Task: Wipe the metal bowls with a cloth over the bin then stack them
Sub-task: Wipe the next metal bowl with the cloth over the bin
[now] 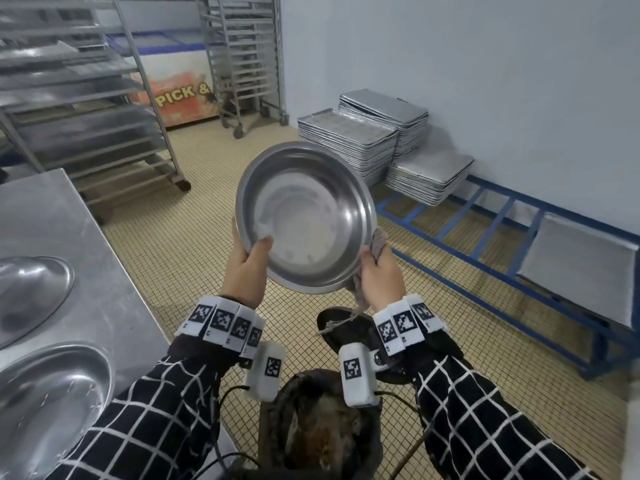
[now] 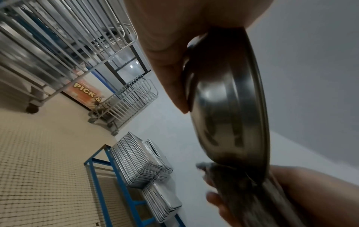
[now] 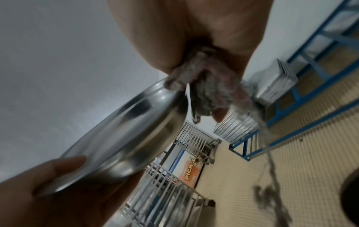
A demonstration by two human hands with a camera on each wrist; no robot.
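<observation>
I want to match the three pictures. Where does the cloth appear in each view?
Head: the cloth sits right of centre, behind the bowl's lower right rim, gripped by the right hand.
Left wrist: lower right, below the bowl, blurred.
Right wrist: upper centre, bunched under the palm against the bowl's rim.
Shared landmark: the orange PICK & sign.
</observation>
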